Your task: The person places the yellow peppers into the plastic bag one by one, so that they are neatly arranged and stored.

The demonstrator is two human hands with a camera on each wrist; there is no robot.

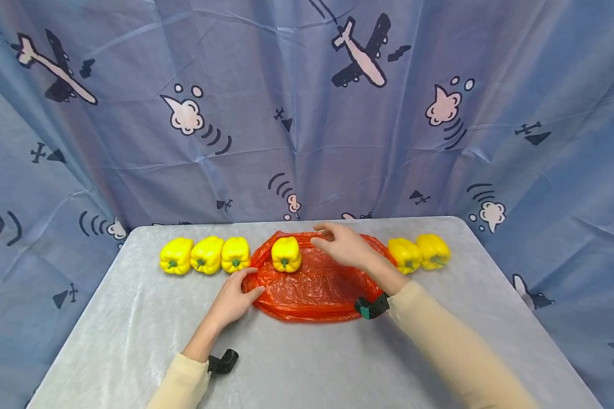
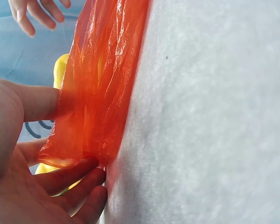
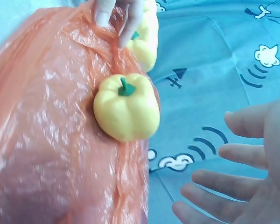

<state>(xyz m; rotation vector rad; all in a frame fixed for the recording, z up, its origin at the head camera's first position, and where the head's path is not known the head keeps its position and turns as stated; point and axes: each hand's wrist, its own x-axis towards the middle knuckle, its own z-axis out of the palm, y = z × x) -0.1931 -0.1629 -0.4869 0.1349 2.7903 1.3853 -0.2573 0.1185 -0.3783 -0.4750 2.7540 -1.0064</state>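
A red plastic bag [image 1: 312, 284] lies spread on the table, and one yellow bell pepper [image 1: 286, 254] rests on its back left part, green stem facing me. My left hand [image 1: 237, 295] holds the bag's left edge. In the left wrist view, the thumb [image 2: 39, 102] and fingers of that hand lie around the thin red film, partly hidden by it. My right hand [image 1: 345, 247] hovers above the back of the bag, to the right of the pepper. In the right wrist view, this hand [image 3: 233, 177] has loosely spread fingers, apart from the pepper [image 3: 127, 109], and holds nothing.
Three yellow bell peppers [image 1: 206, 255] stand in a row left of the bag. Two more peppers [image 1: 419, 251] are at its right, one touching or close to the bag's edge. A blue patterned curtain [image 1: 307, 113] hangs behind the grey-white table [image 1: 307, 363].
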